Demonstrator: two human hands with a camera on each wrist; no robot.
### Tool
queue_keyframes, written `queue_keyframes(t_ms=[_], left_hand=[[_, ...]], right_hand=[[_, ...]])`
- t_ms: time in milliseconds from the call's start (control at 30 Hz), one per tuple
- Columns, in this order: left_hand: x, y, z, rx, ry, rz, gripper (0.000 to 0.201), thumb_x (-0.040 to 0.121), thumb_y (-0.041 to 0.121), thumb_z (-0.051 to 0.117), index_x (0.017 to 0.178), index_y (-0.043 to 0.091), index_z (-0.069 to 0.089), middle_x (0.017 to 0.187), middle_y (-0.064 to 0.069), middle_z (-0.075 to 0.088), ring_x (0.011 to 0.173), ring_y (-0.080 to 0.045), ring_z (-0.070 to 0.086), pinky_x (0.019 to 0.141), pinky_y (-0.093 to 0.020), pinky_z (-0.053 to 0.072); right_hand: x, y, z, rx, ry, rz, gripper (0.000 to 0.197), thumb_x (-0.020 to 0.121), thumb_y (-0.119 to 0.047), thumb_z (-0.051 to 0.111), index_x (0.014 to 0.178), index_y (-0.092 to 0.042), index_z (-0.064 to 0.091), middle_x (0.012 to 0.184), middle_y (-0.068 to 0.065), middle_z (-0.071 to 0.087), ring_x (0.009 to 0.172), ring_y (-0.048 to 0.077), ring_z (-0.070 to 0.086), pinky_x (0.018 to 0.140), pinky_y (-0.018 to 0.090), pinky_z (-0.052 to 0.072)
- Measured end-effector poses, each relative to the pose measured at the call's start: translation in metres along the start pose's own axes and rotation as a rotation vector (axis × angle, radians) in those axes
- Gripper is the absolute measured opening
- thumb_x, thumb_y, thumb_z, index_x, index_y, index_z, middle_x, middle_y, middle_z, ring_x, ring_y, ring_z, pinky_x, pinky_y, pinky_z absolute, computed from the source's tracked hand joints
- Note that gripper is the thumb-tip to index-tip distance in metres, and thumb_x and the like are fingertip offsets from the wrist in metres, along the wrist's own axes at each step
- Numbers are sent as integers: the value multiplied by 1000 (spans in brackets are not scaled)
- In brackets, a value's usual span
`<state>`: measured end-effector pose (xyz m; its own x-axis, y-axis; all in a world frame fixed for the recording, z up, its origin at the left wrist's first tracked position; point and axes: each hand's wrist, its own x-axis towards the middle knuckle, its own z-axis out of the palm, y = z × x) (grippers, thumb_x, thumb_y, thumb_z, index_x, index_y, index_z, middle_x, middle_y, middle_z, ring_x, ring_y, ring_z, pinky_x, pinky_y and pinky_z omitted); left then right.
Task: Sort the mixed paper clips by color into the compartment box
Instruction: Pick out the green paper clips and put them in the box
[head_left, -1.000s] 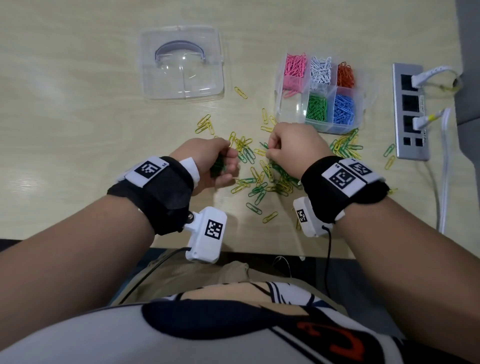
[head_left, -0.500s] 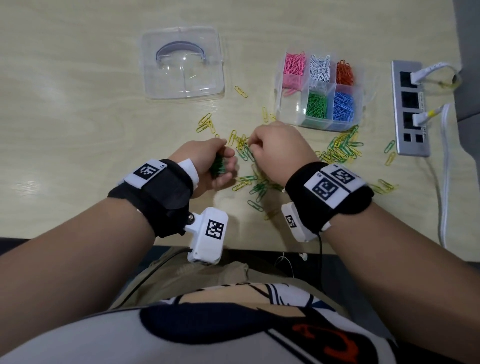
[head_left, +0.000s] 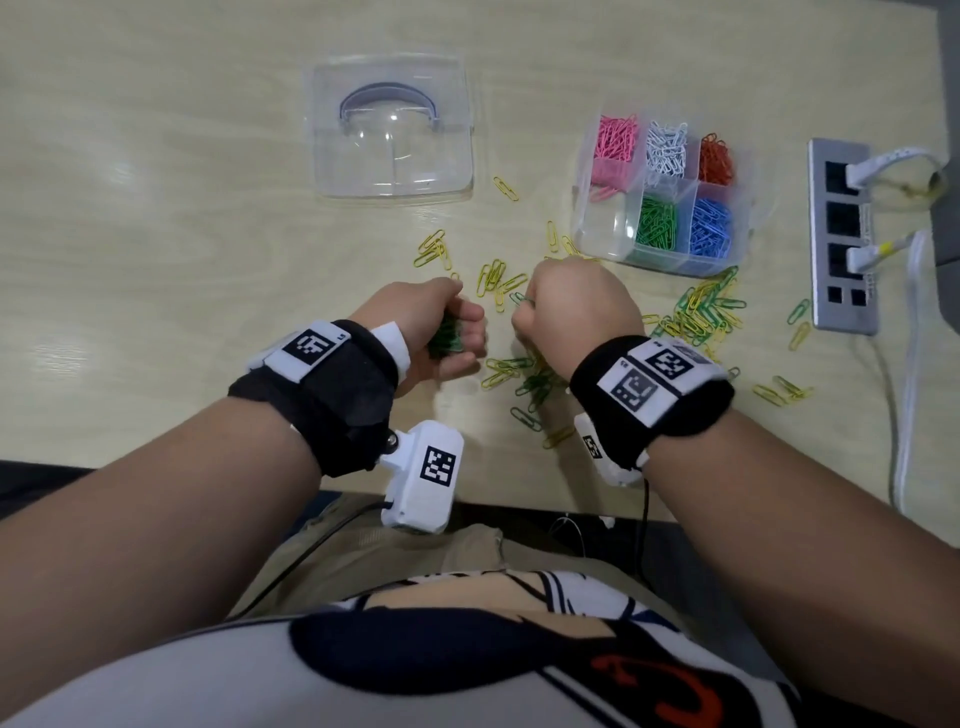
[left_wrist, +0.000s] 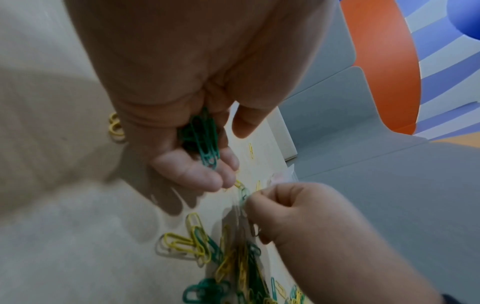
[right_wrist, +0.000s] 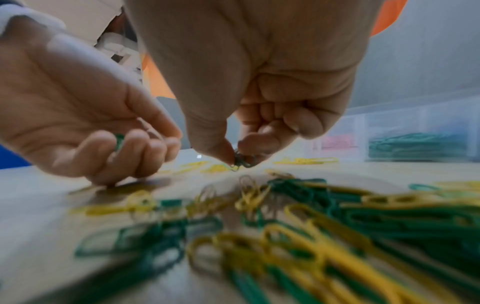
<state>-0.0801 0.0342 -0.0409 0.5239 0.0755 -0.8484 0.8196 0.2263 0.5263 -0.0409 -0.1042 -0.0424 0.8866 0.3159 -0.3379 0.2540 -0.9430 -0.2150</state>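
Note:
Green and yellow paper clips (head_left: 524, 374) lie mixed on the wooden table, with a second heap (head_left: 701, 312) in front of the clear compartment box (head_left: 605, 236). The box holds pink, white, orange, green and blue clips in separate cells; its near-left cell looks bare. My left hand (head_left: 441, 332) curls round a bunch of green clips (left_wrist: 202, 139). My right hand (head_left: 524, 306) pinches a green clip (right_wrist: 242, 161) between thumb and forefinger, a little above the table and right beside the left hand.
The clear lid (head_left: 389, 124) lies at the back left. A grey power strip (head_left: 841, 234) with white plugs and cables sits at the far right. Stray yellow clips (head_left: 431, 249) are scattered between lid and hands. The table's front edge is close to my wrists.
My right hand has moved left from the middle of the pile toward the left hand, carrying a green clip. The left hand has kept its place and its bunch.

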Motion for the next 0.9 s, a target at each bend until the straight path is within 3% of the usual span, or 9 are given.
queue_keyframes(t_ms=[100,200,267,333,433,533,600,767,900], left_hand=[[1,1,5,-27,-23,7,37,101,37,41,88,7,59,71,-9,61,63,-20,62,52,-26,56],[0,2,9,-62,-64,5,24,97,30,49,100,9,61,86,-9,65,73,-23,65,55,-30,56],[-1,2,10,-68,-73,-12,19,96,27,51,99,11,60,77,-7,63,66,-20,64,53,-25,55],[-1,2,9,-67,-61,-35,25,100,29,46,86,12,57,57,-2,57,51,-12,57,48,-18,50],[-3,1,4,-49,-36,-41,32,102,32,40,77,16,51,47,3,52,41,-10,52,46,-15,46],[-4,-3,-2,-29,-24,-32,32,102,33,40,77,16,51,48,1,52,52,-15,54,47,-18,49],[-4,-8,-4,0,-16,-29,31,101,33,40,77,16,51,50,0,52,62,-18,53,48,-19,50],[-11,-26,-2,64,-11,-19,31,101,32,40,79,15,53,50,1,53,45,-11,50,44,-19,48],[-16,-38,1,92,-31,-20,33,101,31,41,77,14,55,51,1,52,44,-11,50,48,-20,50]], right_hand=[[-6,-2,-5,250,67,-157,13,85,-29,61,89,-19,68,88,1,59,85,19,54,74,31,42],[-13,-6,-5,395,14,-279,14,84,-31,68,97,-24,72,88,-5,57,79,7,50,75,24,37],[-16,0,-4,482,78,-274,14,85,-28,67,97,-24,72,88,-6,57,70,-2,48,73,19,36],[-19,13,-7,522,183,-216,13,85,-20,63,95,-22,71,89,-7,58,67,-3,47,71,19,39],[-25,31,-6,256,12,-161,11,83,-18,60,90,-25,65,85,-7,58,79,10,53,75,29,45],[-31,39,7,36,-158,-117,15,89,-20,54,96,-28,64,96,-4,53,92,20,55,77,31,45],[-33,41,12,15,-99,-97,19,91,-18,50,100,-26,65,103,1,53,95,25,56,77,33,45],[-35,23,13,-47,-51,-267,20,91,-31,55,108,-28,64,107,1,53,101,25,55,82,36,42],[-33,11,23,-180,-5,-317,19,95,-25,49,106,-22,65,107,3,56,102,28,56,81,36,41]])
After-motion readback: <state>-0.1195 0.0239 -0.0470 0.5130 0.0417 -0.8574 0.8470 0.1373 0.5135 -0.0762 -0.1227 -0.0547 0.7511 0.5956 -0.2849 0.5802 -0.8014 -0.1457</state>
